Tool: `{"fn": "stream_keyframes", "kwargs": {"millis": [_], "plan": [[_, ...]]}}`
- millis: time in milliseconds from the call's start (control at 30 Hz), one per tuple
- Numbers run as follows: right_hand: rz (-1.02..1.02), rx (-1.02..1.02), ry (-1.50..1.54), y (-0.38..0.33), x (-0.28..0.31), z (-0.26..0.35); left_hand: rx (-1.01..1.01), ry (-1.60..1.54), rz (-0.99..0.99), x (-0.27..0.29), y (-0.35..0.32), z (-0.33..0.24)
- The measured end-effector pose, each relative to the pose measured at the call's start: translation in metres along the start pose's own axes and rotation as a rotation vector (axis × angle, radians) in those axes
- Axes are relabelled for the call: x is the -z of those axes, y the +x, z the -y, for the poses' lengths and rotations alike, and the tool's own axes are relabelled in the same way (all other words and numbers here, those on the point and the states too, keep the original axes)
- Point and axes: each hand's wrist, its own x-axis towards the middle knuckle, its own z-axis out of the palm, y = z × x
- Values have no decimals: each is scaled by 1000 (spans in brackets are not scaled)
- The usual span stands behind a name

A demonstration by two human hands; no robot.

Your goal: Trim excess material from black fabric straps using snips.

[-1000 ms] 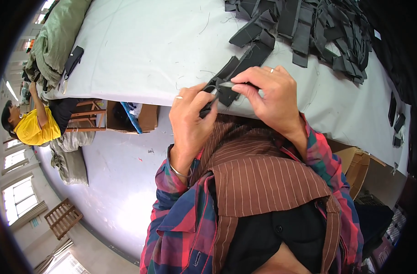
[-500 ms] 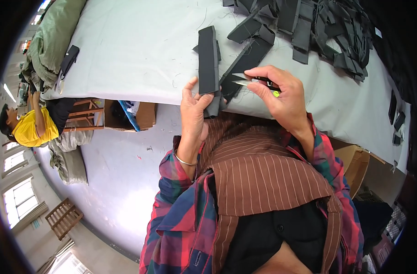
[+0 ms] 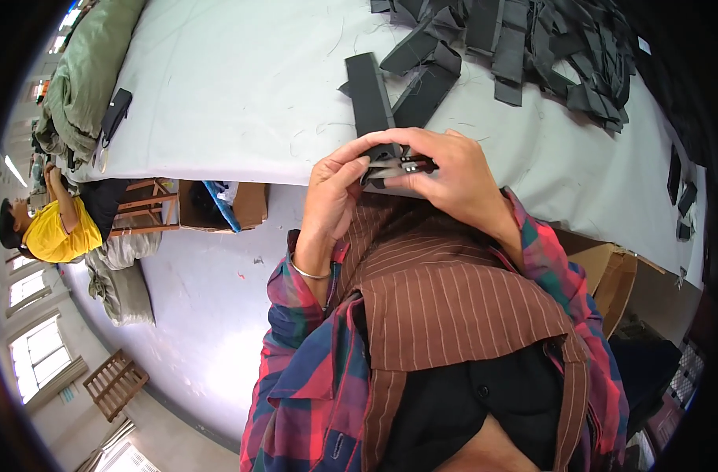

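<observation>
Near the table's front edge, my left hand [image 3: 333, 187] is closed on the near end of a dark grey fabric strip [image 3: 370, 93]. The rest of that strip lies away from me on the table. My right hand [image 3: 455, 175] is closed round small thread snips [image 3: 418, 164], whose pale blades point left and reach the cloth at my left fingertips. Both hands meet here, and their fingers partly hide the blades and the held end. Just beyond, another dark strip [image 3: 426, 96] lies slantwise, touching the first.
A white-covered table [image 3: 225, 94] carries a heap of dark strips [image 3: 524, 47] at the far right and loose threads. At the left are a black case [image 3: 116, 114], a green cloth bundle [image 3: 91, 71] and a person in yellow [image 3: 64, 228]. A cardboard box [image 3: 252, 206] stands below the table edge.
My right hand has moved left to my left hand, bringing the snips to the strip's near end. The strip has tilted, its near end shifting right.
</observation>
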Motion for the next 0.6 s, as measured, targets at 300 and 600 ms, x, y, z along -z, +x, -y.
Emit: {"fn": "stream_keyframes", "kwargs": {"millis": [300, 600], "plan": [[-65, -308, 281, 6, -17, -32, 70, -206, 83, 0, 3, -1], [-201, -122, -19, -8, 1, -6, -97, 24, -139, -12, 10, 13]]}}
